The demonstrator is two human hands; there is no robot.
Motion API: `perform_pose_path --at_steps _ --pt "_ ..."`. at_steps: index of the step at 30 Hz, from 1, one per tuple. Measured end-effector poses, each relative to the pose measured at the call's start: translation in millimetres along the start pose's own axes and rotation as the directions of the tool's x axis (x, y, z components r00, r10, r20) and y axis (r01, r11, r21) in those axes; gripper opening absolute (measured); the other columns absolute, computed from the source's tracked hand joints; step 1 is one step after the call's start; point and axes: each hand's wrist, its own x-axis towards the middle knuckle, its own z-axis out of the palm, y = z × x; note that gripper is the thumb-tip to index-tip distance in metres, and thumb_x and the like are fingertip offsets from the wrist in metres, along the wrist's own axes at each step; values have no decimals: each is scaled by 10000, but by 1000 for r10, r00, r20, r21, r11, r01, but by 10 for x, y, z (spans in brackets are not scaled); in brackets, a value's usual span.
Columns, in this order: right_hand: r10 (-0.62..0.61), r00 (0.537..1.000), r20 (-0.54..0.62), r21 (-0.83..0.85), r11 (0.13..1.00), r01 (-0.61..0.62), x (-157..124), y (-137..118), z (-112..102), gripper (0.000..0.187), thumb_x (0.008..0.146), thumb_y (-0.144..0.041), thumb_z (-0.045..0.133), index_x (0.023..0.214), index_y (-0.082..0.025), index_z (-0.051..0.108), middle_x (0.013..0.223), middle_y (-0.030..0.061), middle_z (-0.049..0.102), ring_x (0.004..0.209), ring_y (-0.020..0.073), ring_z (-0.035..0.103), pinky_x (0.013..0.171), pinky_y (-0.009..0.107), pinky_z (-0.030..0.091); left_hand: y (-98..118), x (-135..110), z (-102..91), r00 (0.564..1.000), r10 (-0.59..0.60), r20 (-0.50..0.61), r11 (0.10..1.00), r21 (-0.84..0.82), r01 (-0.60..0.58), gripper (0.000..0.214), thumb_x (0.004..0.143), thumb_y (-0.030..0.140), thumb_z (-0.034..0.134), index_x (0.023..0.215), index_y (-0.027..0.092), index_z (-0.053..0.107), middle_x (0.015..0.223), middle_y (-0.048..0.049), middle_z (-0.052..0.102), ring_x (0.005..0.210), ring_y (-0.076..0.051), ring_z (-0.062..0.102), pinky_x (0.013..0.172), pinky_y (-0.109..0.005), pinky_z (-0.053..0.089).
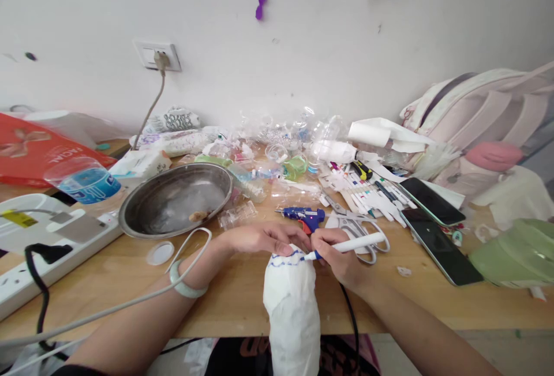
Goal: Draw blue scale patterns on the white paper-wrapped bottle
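Note:
A white, paper-covered bottle-like form lies lengthwise over the table's near edge, its far end on the tabletop. Wavy blue lines run across that far end. My left hand is closed over this end, its thumb pressed on the white surface and its other fingers partly hidden behind it. In my right hand is a white marker, gripped like a pen. Its blue tip touches the white form beside the blue lines. Just beyond my hands lie a blue glue gun and grey-white scissors.
A metal basin stands left of centre, near a white power strip and cables. Several markers lie at right, beside two phones and a green container. Clear plastic bottles and a backpack are along the wall.

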Motion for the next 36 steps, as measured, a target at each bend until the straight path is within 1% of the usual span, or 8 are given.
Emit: perform_pose_path --at_steps 6,14,18,21,24,27,32,36 --pt "-19 1000 12 -34 999 20 -11 11 -7 337 821 -288 413 509 -209 317 477 -48 320 466 95 303 445 242 218 -29 -5 -33 1000 13 10 1000 -5 -12 299 850 417 602 783 152 724 1126 -93 587 1056 -213 521 983 -334 350" --pt "-52 997 48 -53 997 54 -9 8 -12 342 818 -282 403 503 -206 293 477 -49 297 465 93 295 454 250 220 59 0 -34 997 38 59 998 -59 -35 397 791 487 648 624 128 670 1151 -128 595 1052 -247 544 1000 -375 363" --pt "-52 998 42 -36 998 54 -1 -11 -6 341 806 -296 413 497 -208 296 469 -48 307 456 93 286 443 249 219 106 -1 -19 998 6 68 999 -50 -3 485 718 575 678 536 128 634 1113 -133 607 1041 -263 544 999 -396 382" --pt "-44 998 33 -23 999 45 -3 -9 -3 330 800 -296 419 496 -205 328 467 -48 327 451 91 289 438 246 222 126 -5 -15 998 -3 67 1000 -27 4 520 697 619 669 520 131 629 1096 -133 608 1043 -265 539 995 -396 388" --pt "-39 999 30 -16 999 39 -6 2 0 324 798 -284 417 494 -203 341 466 -47 339 450 91 301 439 244 230 136 -10 -19 998 7 69 1000 14 -8 514 717 606 659 521 132 637 1069 -130 600 1028 -253 541 985 -385 391" --pt "-44 999 32 -15 999 45 -3 -3 2 323 797 -282 417 495 -204 332 467 -48 323 453 91 291 438 245 221 136 -15 -26 998 4 65 999 40 -7 497 721 597 661 536 135 655 1031 -124 590 1000 -243 544 964 -379 402" --pt "-26 999 35 -22 999 27 1 -36 -5 340 797 -309 428 496 -209 305 468 -51 297 459 93 270 438 247 210 128 -14 -35 999 -8 52 999 53 6 533 687 645 658 512 141 645 997 -112 583 994 -237 533 969 -372 397" --pt "-12 1000 20 7 1000 12 -8 2 -21 337 806 -297 428 493 -205 343 462 -45 348 455 96 317 447 245 231 108 -11 -48 998 -27 55 998 49 24 510 700 625 661 552 137 659 1019 -114 573 1001 -244 525 963 -372 396"
